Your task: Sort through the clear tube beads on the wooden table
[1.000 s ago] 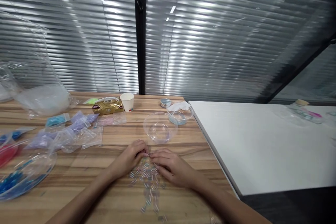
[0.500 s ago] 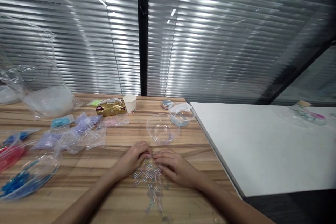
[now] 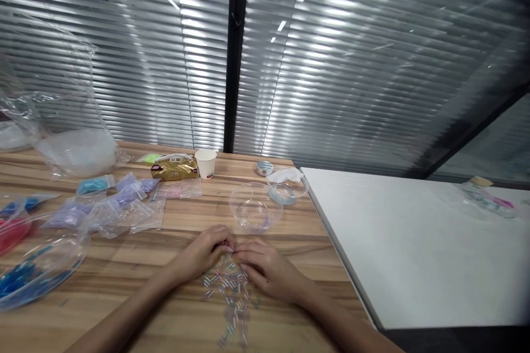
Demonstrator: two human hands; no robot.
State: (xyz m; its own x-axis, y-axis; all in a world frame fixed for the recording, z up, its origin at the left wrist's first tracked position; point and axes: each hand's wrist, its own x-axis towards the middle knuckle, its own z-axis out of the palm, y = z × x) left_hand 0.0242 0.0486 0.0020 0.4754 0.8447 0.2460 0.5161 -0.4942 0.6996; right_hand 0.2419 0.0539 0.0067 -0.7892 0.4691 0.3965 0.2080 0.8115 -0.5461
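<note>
My left hand [image 3: 209, 251] and my right hand [image 3: 267, 267] meet fingertip to fingertip over the wooden table. Both are closed in a pinch, and whatever sits between the fingertips is too small to make out. Just below them, many small shiny tube-shaped pieces [image 3: 227, 281] lie scattered on the wood, trailing toward me. Beyond my fingers stands a clear round plastic bowl [image 3: 255, 209] with a little purple at its bottom.
To the left are purple packets [image 3: 124, 196], a clear bowl of blue pieces [image 3: 62, 276] and a red one [image 3: 14, 234]. Farther back stand a gold tissue pack [image 3: 174, 167], a paper cup [image 3: 206, 164] and a bowl with white tissue [image 3: 287, 176]. A white table [image 3: 414, 248] adjoins on the right.
The camera view has tilted and shifted slightly. My hands stay pinched together at the same spot beside the small pieces; nothing else has visibly moved.
</note>
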